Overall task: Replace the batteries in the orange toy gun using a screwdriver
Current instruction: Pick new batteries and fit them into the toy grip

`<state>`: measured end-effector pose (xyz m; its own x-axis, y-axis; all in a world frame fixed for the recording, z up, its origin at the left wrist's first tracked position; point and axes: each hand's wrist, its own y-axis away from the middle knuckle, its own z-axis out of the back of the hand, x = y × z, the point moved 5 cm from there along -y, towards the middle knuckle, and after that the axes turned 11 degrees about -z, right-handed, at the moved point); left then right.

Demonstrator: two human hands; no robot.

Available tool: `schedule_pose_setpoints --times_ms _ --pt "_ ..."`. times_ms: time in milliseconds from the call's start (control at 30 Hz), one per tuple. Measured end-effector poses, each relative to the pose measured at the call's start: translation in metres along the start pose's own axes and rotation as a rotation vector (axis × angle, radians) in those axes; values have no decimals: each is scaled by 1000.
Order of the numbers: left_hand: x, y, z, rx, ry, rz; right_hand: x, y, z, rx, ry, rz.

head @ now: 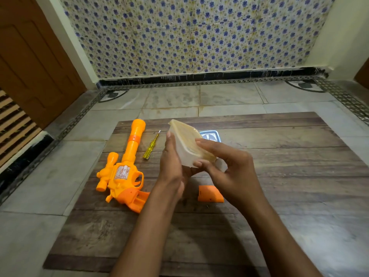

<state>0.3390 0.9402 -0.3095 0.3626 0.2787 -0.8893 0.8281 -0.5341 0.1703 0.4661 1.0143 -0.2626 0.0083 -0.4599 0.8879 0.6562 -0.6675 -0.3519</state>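
Currently prying at a lidded white container (186,148), left hand (171,166) and right hand (225,166) both in grip on it; orange toy gun (121,172) lying left on the surface (279,156), battery cover (209,194) off. Best kept level, lid peeled gently.

Dim indoor light, soft shadows, wide-angle edge distortion

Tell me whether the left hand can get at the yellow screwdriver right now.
Probably not at once: the left hand is holding the white container together with the right hand. The screwdriver lies uncovered on the mat, just left of it, beside the toy gun.
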Motion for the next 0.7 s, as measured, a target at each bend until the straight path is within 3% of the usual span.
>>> schedule_pose_setpoints --times_ms 100,233,700 --pt "-3 -3 0 89 78 13 0 2 5 -34 179 216" --pt "-3 -3 -3 151 50 19 -2 2 5 -94 334 327" --pt "-14 4 -6 195 -2 69 -1 4 7 -130 243 328"
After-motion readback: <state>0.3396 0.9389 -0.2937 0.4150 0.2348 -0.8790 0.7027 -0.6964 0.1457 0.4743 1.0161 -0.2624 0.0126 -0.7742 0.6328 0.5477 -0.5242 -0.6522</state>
